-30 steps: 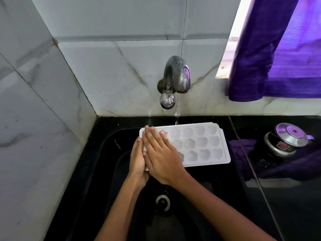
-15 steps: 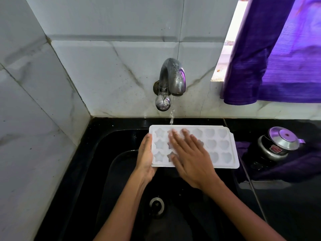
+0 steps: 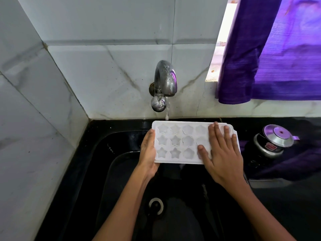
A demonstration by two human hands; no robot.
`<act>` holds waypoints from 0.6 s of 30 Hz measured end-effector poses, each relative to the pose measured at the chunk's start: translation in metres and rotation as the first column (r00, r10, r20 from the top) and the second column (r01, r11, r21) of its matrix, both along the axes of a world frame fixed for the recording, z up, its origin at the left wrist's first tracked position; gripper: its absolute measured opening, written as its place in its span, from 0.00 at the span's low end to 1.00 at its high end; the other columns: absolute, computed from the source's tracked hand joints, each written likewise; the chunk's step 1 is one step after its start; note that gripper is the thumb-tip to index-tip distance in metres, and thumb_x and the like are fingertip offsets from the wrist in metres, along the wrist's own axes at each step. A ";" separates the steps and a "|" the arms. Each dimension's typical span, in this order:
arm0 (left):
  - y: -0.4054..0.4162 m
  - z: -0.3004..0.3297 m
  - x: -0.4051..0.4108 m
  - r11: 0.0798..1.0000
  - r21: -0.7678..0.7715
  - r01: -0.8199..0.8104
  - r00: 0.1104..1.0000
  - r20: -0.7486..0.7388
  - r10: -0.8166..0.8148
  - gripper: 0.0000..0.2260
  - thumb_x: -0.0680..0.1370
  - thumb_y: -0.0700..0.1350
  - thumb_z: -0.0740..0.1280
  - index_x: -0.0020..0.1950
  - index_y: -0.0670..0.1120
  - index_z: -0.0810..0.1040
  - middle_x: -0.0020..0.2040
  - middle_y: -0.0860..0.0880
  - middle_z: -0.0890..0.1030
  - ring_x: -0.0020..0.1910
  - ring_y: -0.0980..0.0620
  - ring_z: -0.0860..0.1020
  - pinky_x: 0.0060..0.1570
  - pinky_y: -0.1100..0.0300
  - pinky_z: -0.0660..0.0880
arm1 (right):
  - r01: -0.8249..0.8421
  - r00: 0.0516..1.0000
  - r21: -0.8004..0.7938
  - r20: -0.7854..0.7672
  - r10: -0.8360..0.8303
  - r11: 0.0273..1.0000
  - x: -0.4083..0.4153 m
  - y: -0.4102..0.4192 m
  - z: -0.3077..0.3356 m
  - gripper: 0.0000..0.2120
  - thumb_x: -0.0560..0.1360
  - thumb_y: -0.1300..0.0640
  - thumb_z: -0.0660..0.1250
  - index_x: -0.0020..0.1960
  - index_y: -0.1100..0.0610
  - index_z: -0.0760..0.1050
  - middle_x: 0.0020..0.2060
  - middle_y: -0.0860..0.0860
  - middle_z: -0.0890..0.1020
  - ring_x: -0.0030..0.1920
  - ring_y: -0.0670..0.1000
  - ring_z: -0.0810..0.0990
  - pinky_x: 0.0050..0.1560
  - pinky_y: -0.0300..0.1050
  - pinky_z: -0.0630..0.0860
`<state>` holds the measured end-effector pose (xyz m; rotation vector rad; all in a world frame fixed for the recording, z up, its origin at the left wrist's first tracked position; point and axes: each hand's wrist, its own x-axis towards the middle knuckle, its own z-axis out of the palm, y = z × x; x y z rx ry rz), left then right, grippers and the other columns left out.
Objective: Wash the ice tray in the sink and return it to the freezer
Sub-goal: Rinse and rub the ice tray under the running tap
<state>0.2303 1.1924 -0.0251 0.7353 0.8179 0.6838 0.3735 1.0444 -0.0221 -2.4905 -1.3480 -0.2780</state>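
Note:
A white ice tray with star-shaped cells is held level over the black sink, just below the metal tap. A thin stream of water falls from the spout onto the tray's far edge. My left hand grips the tray's left short end, thumb on top. My right hand lies flat with fingers spread over the tray's right half, hiding the cells there.
The sink drain sits below the tray. A steel-lidded pot stands on the black counter to the right. A purple curtain hangs at the upper right. Marble-tiled walls close the left and back.
My right hand has slid across the tray top from its left end to its right half. The left hand keeps hold of the left end. The left cells are now uncovered.

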 end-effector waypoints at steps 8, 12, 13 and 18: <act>0.002 -0.004 -0.031 0.999 0.021 -0.041 0.998 -0.037 0.042 0.18 0.82 0.53 0.57 0.66 0.45 0.73 0.60 0.42 0.81 0.58 0.40 0.80 0.56 0.37 0.75 | 0.037 0.999 0.016 -0.030 -0.036 0.999 -0.015 0.005 -0.004 0.37 0.76 0.33 0.43 0.77 0.55 0.47 0.77 0.51 0.49 0.77 0.52 0.42 0.75 0.47 0.37; 0.004 -0.001 -0.056 0.992 0.049 -0.117 0.991 -0.057 0.119 0.17 0.82 0.53 0.56 0.63 0.46 0.75 0.56 0.43 0.83 0.52 0.43 0.83 0.48 0.44 0.80 | -0.018 0.998 0.017 -0.058 0.019 1.000 -0.031 0.019 -0.007 0.38 0.76 0.33 0.44 0.77 0.55 0.48 0.77 0.52 0.52 0.77 0.53 0.44 0.75 0.49 0.40; 0.004 -0.001 -0.061 0.990 0.059 -0.128 0.990 -0.060 0.131 0.16 0.82 0.53 0.55 0.62 0.46 0.75 0.55 0.44 0.83 0.49 0.45 0.84 0.44 0.47 0.81 | -0.031 0.997 0.022 -0.068 0.032 0.999 -0.035 0.022 -0.008 0.38 0.75 0.33 0.44 0.77 0.55 0.49 0.77 0.52 0.52 0.77 0.53 0.44 0.75 0.49 0.40; 0.008 0.003 -0.085 0.976 0.097 -0.195 0.976 -0.076 0.203 0.17 0.82 0.52 0.55 0.63 0.45 0.75 0.55 0.43 0.83 0.48 0.45 0.84 0.40 0.49 0.82 | -0.104 0.980 0.019 -0.166 0.106 0.994 -0.049 0.034 -0.008 0.39 0.74 0.32 0.40 0.77 0.54 0.43 0.76 0.51 0.43 0.76 0.51 0.39 0.76 0.50 0.42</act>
